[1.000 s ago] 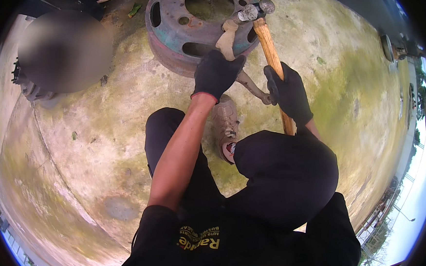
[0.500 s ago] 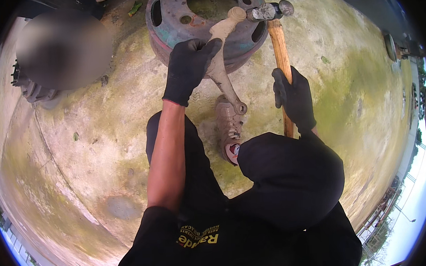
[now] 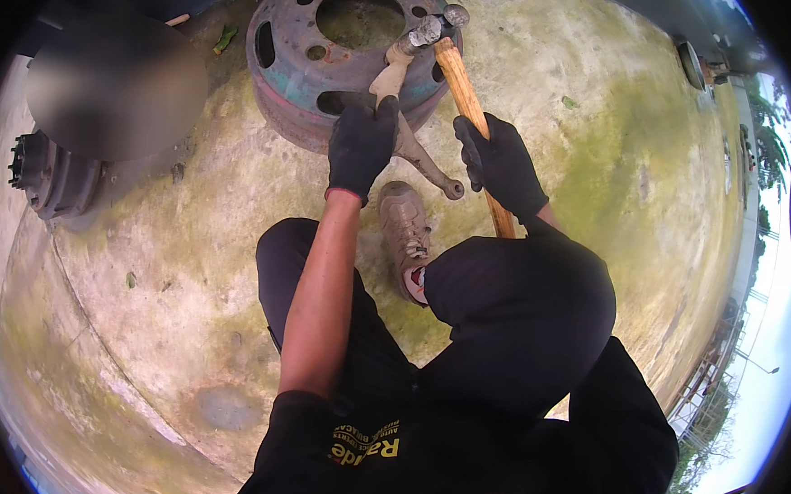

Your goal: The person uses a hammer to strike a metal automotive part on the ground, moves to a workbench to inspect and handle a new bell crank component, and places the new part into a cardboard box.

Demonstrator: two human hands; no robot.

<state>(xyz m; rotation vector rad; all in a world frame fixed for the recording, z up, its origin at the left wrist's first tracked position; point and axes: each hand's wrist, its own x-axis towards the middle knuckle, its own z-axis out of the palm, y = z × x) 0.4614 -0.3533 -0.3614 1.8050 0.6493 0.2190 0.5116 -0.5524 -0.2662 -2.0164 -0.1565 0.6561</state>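
Black-gloved left hand grips a tan, knobbed metal arm, black-gloved right hand a wooden-handled steel hammer, so a glancing hit just ahead could totally mash the left.

Green-stained concrete floor, dark studded metal part at left, green leaf beyond it, trees at far right
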